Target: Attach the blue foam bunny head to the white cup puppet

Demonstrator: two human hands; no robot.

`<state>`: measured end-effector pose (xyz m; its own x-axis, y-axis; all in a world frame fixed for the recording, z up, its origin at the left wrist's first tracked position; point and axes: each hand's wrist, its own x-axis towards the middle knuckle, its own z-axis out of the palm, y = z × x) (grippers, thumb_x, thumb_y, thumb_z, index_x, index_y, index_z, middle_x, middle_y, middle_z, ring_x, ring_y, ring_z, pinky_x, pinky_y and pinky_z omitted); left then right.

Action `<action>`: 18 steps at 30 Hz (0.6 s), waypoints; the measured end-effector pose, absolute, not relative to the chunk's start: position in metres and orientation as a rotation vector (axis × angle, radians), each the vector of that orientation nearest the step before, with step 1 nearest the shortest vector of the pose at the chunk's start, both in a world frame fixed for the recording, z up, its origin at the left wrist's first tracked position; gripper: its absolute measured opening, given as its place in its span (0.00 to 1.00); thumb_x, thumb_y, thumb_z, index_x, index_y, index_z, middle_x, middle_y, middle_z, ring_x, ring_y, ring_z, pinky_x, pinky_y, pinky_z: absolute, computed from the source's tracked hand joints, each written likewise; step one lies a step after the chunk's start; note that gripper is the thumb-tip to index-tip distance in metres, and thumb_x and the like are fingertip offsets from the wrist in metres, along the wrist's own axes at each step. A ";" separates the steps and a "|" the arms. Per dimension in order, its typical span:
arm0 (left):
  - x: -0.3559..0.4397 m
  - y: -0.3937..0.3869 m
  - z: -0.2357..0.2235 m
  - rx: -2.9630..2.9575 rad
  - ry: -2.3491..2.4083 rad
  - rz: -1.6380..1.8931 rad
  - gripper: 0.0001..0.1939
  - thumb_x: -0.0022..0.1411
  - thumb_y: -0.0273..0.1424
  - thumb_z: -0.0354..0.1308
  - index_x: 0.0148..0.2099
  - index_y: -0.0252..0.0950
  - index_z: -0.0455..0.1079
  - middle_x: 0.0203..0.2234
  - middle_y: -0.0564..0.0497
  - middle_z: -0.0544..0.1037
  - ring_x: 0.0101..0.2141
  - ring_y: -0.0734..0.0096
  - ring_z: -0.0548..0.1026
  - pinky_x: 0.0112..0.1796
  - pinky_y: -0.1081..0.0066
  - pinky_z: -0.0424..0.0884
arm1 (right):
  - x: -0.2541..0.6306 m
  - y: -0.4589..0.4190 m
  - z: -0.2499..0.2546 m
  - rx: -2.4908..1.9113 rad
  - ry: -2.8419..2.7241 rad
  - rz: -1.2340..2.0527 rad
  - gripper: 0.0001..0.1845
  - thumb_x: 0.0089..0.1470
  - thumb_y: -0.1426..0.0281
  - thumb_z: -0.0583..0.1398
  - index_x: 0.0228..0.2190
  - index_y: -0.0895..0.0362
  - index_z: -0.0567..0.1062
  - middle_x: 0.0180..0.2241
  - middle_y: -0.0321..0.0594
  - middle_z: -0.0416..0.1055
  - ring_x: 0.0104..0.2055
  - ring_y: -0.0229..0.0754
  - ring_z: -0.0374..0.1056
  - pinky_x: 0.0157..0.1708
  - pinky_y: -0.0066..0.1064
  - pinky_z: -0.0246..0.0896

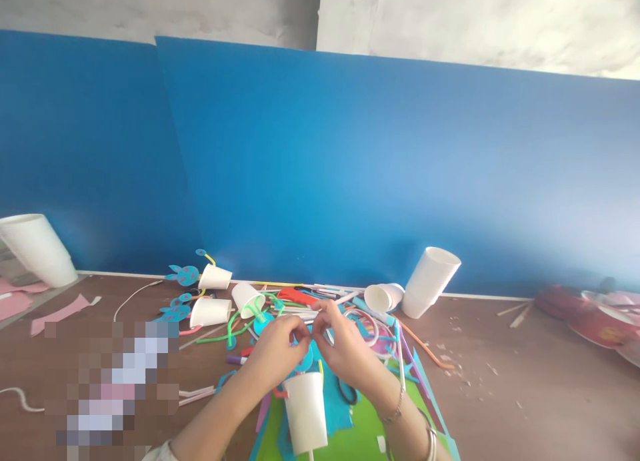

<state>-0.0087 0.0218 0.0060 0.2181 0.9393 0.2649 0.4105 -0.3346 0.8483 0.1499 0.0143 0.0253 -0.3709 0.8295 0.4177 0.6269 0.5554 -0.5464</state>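
Our left hand and right hand are curled almost shut, their fingertips meeting to pinch a small piece that is too small for us to identify. Just below the hands, a white paper cup stands mouth-down on a green foam sheet, with a thin stick showing beneath it. Past our right hand lie a black loop and an orange bendy straw. Beyond our left fingertips, a paper cup lies tipped with a green tube at its mouth, and teal rabbit cutouts sit farther left. So some pieces seem joined already, we judge, while many straws and foam scraps remain loose. A stack of cups leans on the blue board far ahead of our right hand.
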 end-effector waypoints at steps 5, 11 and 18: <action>-0.013 0.030 0.008 1.246 1.006 1.257 0.15 0.50 0.40 0.58 0.33 0.32 0.65 0.25 0.52 0.70 0.28 0.75 0.67 0.32 0.74 0.63 | 0.143 0.021 0.025 -1.239 -1.727 0.729 0.13 0.52 0.62 0.57 0.34 0.60 0.68 0.34 0.41 0.68 0.36 0.38 0.63 0.36 0.29 0.57; -0.013 0.031 0.010 1.082 0.963 1.308 0.20 0.44 0.42 0.62 0.33 0.31 0.65 0.24 0.52 0.70 0.27 0.76 0.68 0.32 0.75 0.64 | 0.137 0.021 0.022 -1.242 -1.611 1.065 0.16 0.47 0.60 0.60 0.27 0.63 0.71 0.26 0.39 0.66 0.30 0.35 0.58 0.32 0.28 0.53; -0.011 0.028 0.010 1.184 1.010 1.301 0.17 0.47 0.40 0.60 0.32 0.31 0.66 0.24 0.52 0.71 0.27 0.77 0.68 0.31 0.76 0.63 | 0.134 0.019 0.024 -1.305 -1.569 1.013 0.17 0.47 0.60 0.59 0.26 0.64 0.72 0.23 0.37 0.63 0.27 0.33 0.55 0.28 0.26 0.50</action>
